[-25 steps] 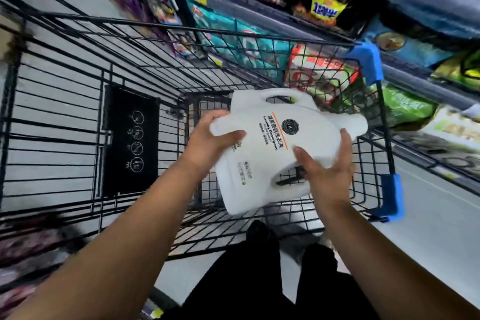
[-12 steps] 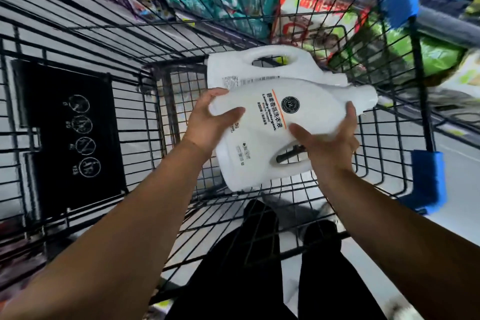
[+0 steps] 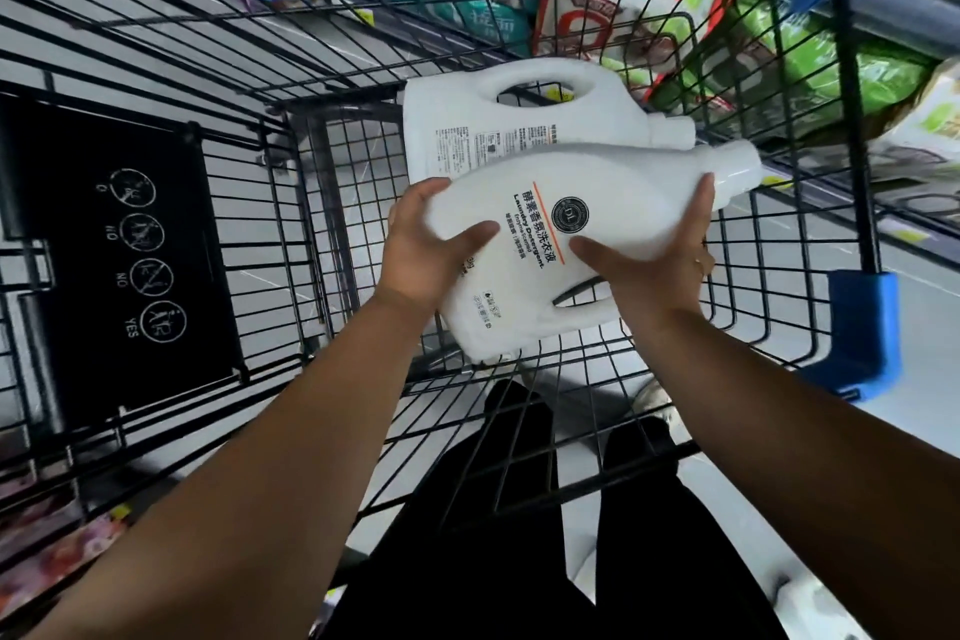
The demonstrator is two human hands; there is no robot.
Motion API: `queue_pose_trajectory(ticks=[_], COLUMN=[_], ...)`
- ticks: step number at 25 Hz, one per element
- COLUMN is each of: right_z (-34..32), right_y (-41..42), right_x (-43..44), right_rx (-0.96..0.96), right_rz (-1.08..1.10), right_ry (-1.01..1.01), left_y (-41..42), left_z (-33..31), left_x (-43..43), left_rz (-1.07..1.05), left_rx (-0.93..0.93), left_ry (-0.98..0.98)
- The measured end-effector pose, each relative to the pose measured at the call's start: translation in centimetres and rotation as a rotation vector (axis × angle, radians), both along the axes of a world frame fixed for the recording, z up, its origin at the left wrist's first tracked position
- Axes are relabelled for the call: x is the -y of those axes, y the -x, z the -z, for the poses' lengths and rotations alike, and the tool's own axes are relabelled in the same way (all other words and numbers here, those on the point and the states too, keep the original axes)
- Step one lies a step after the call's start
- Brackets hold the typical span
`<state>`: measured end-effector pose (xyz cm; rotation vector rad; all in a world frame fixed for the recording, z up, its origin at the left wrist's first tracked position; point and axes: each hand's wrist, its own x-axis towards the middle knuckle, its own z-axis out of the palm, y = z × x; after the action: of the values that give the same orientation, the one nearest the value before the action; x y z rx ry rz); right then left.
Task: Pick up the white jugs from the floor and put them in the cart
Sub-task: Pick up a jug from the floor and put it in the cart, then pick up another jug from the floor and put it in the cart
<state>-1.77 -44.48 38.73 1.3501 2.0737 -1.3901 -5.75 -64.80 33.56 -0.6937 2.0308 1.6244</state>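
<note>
I hold a white detergent jug (image 3: 613,192) on its side inside the black wire cart (image 3: 291,244), its cap pointing right. My left hand (image 3: 421,250) grips its base end. My right hand (image 3: 660,255) grips it near the neck and handle. A second white jug (image 3: 524,120) lies on its side in the cart just beyond the held one, handle up, partly hidden behind it.
The cart has blue corner bumpers (image 3: 862,327) on its right side and a black child-seat flap with warning icons (image 3: 119,244) on the left. Store shelves with packaged goods (image 3: 639,0) stand beyond the cart. My black trousers (image 3: 519,535) show below through the wire.
The held jug has gone down and forward into the cart, closer to the jug lying there. My view has tilted further down over the cart.
</note>
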Motion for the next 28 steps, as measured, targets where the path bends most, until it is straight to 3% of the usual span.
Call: queue_pose_trajectory(ticks=[9, 14, 19, 28], right_z=[-0.1, -2.2, -7.1, -18.4], right_y=[0.1, -1.2, -3.8, -15.1], right_x=[-0.5, -0.6, -4.7, -18.5], right_rx=[0.014, -0.173, -0.443, -0.676], right_rz=[0.065, -0.05, 0.115, 0.27], right_ry=[0.059, 0.011, 0.117, -0.243], left_y=[-0.4, 0.3, 1.6, -6.2], left_z=[-2.0, -4.8, -11.5, -23.6], left_x=[-2.0, -3.4, -8.2, -26.0], left_rz=[0.104, 0.258, 0.42, 0.783], left_rx=[-0.004, -0.153, -0.377, -0.541], left_ry=[0.107, 0.124, 0.063, -0.19])
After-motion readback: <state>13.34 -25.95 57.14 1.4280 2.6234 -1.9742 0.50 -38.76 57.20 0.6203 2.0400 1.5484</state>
